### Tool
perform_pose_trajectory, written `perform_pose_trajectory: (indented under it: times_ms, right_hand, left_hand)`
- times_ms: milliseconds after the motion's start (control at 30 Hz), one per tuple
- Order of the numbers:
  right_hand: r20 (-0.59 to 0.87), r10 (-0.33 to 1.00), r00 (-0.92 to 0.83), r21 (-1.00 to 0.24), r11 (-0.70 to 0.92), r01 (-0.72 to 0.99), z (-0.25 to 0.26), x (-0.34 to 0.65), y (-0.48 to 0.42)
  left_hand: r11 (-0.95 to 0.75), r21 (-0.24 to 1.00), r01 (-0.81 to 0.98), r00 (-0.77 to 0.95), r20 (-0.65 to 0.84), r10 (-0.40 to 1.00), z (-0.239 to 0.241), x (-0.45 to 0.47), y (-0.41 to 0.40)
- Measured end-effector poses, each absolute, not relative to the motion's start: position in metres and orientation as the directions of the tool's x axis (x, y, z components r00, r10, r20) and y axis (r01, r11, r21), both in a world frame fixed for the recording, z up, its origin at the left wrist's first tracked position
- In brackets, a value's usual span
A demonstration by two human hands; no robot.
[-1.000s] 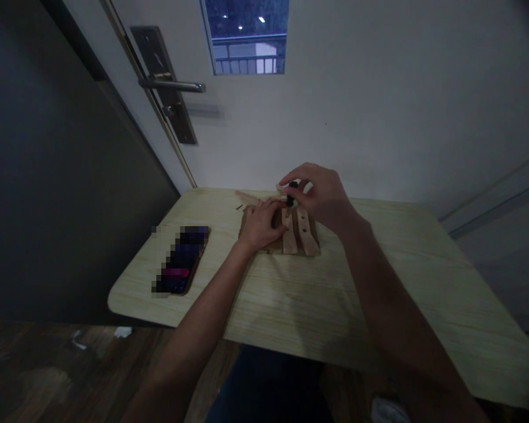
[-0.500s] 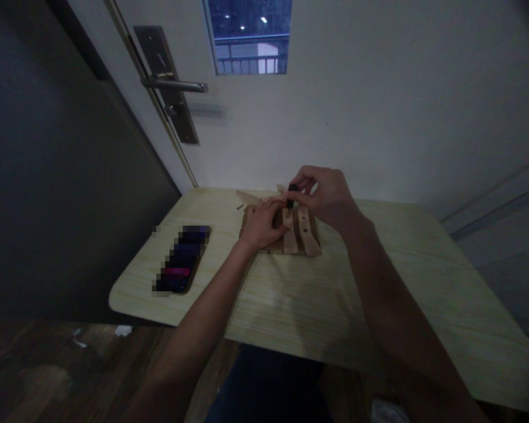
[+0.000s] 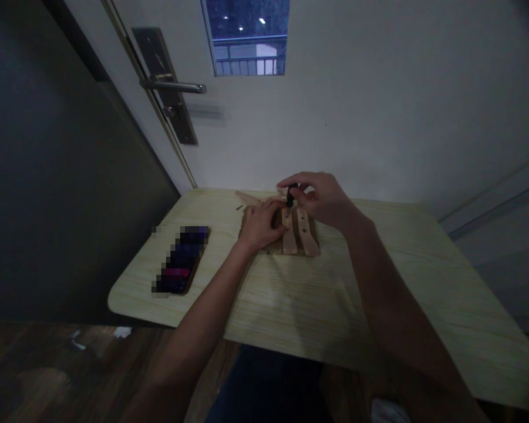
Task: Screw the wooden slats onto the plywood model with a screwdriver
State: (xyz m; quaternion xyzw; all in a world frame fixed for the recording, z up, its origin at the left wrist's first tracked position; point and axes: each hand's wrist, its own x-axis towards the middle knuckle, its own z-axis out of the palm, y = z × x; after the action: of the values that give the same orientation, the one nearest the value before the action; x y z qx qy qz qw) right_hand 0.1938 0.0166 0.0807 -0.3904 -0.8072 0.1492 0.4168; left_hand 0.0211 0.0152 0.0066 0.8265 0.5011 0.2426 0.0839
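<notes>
A small wooden assembly of a flat board with two pale slats lies near the far edge of the table. My left hand rests curled on its left part, pressing it down. Just above the left slat, my right hand pinches a small black-handled screwdriver whose tip points down into that slat.
A phone lies on the table's left side. Loose wood strips and a small dark screw lie behind the assembly. A door with a metal handle stands at the left, and a white wall runs behind the table.
My right hand has turned slightly around the screwdriver handle, its fingers shifting lower. My left hand and the wooden assembly have stayed in place.
</notes>
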Motion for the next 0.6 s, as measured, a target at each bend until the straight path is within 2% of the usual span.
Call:
perform_pose_trajectory:
  times_ms: [233, 400, 600]
  right_hand:
    - [0.535, 0.750, -0.390, -0.543, 0.658, 0.521, 0.0853, 0.1958, 0.0155]
    - [0.531, 0.801, -0.276, -0.560, 0.577, 0.594, 0.0898, 0.1951, 0.0138]
    - [0.540, 0.812, -0.220, -0.590, 0.553, 0.588, 0.0865, 0.1983, 0.0165]
  left_hand:
    - [-0.486, 0.365, 0.794, 0.385, 0.317, 0.867, 0.0056, 0.0214, 0.0164]
    - [-0.481, 0.370, 0.795, 0.385, 0.305, 0.871, 0.0054, 0.0214, 0.0166]
    - [-0.507, 0.389, 0.769, 0.397, 0.332, 0.856, 0.0033, 0.0195, 0.0179]
